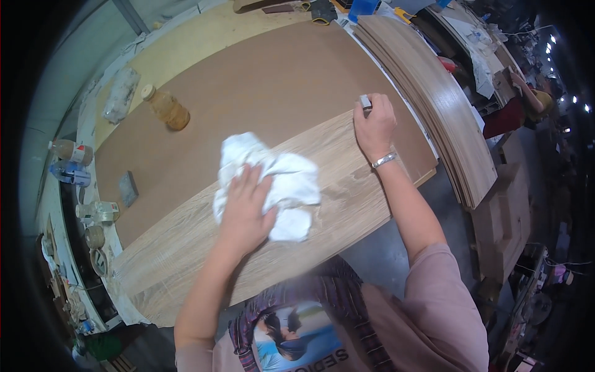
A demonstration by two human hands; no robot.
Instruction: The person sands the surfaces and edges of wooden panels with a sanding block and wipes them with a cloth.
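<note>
A long wood-grain board (pixel 347 192) lies across the near side of a brown sheet-topped table (pixel 260 80). My left hand (pixel 245 208) rests on a crumpled white cloth (pixel 288 180) on the board, its fingers spread flat over the fabric. At the board's right end, my right hand (pixel 376 127) is closed, with a silver bracelet at the wrist. A small block-like piece (pixel 365 101), light grey on top and dark below, sticks out beside its fingers; the rest of it is hidden in the hand.
Beyond the cloth stands a capped bottle of amber liquid (pixel 166 108). A small grey block (pixel 128 189) lies to its left. Several bottles (pixel 71 152) and tape rolls (pixel 95 239) line the left edge. Stacked boards (pixel 434 93) stand on the right; another person (pixel 524 105) is farther off.
</note>
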